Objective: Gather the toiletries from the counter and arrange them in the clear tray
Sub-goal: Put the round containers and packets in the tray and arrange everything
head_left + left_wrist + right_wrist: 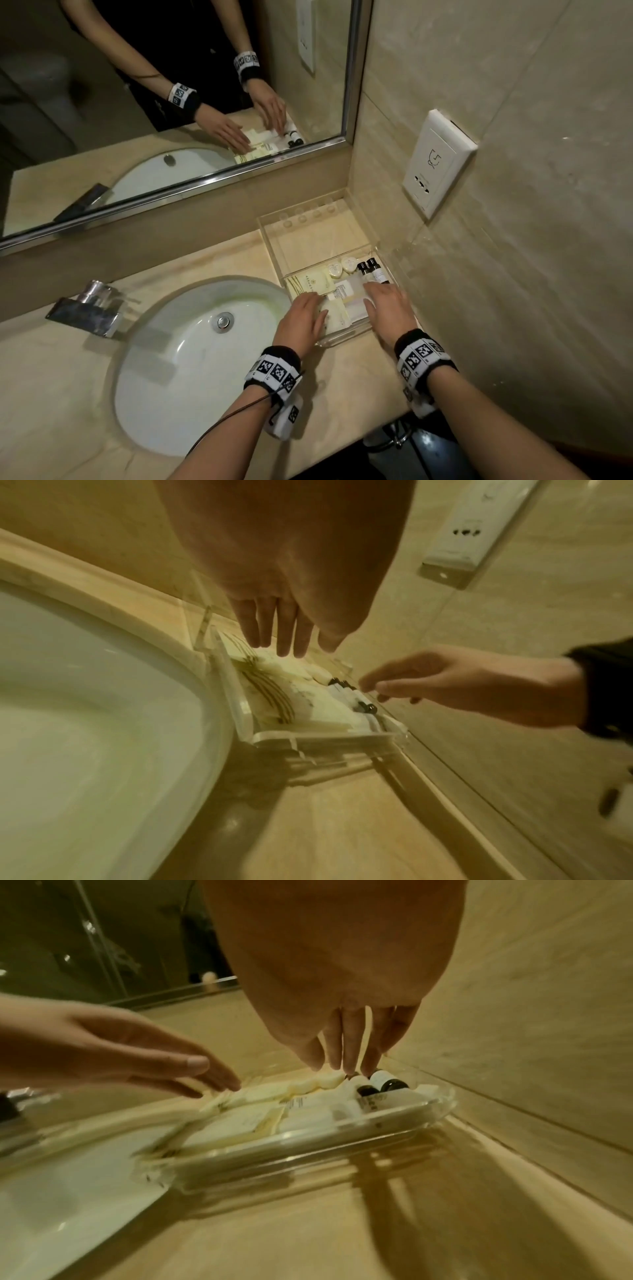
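Note:
A clear tray (346,337) sits on the counter between the sink and the right wall. Inside lie cream packets (308,279), two round soaps (335,269) and two small dark-capped bottles (373,270). My left hand (303,318) hovers flat over the tray's left packets, fingers straight (274,631). My right hand (387,308) reaches over the tray's right side with straight fingers (349,1047), fingertips close to the bottles (380,1085). Neither hand holds anything. The tray's near rim (308,1148) shows in the right wrist view, and the packets (274,693) in the left wrist view.
A second clear holder (308,226) stands behind the tray in the corner. The white sink (191,359) with its drain and a chrome tap (87,308) lies left. A wall socket (435,161) is on the right wall; a mirror (171,102) runs behind.

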A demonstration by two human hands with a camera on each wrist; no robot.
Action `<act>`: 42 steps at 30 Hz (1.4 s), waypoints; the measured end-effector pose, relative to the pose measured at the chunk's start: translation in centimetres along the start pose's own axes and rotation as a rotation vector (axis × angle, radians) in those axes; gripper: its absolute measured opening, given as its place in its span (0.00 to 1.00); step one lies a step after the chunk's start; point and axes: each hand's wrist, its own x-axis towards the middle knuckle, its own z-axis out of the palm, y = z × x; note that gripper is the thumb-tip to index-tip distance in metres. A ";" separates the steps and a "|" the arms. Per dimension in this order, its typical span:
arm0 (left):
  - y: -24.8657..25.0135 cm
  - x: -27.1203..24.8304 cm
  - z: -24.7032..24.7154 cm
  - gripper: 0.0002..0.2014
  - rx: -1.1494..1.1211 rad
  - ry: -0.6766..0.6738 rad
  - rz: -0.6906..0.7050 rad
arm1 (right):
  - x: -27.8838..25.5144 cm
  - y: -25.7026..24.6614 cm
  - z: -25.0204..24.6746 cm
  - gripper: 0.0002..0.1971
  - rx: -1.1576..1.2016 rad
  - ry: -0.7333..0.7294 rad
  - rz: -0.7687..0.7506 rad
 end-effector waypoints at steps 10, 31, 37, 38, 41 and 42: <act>-1.9 -0.4 -0.3 0.26 0.039 -0.138 -0.109 | -3.9 2.8 0.8 0.08 0.546 0.124 0.456; -0.3 -2.9 2.7 0.12 -1.368 -0.022 -1.096 | -1.8 2.5 1.4 0.16 1.382 0.004 1.027; -0.1 -3.5 3.6 0.15 -1.507 0.082 -1.117 | -1.0 1.8 1.6 0.25 1.433 0.060 1.074; 0.0 -3.6 3.4 0.16 -1.501 0.075 -1.112 | -1.0 1.8 1.6 0.24 1.442 0.065 1.078; 0.3 -3.5 2.7 0.21 -1.131 0.082 -0.994 | -0.9 1.9 1.6 0.24 1.437 0.061 1.091; 0.1 -3.5 2.5 0.24 -0.835 0.130 -0.891 | -0.9 1.9 1.6 0.25 1.437 0.060 1.090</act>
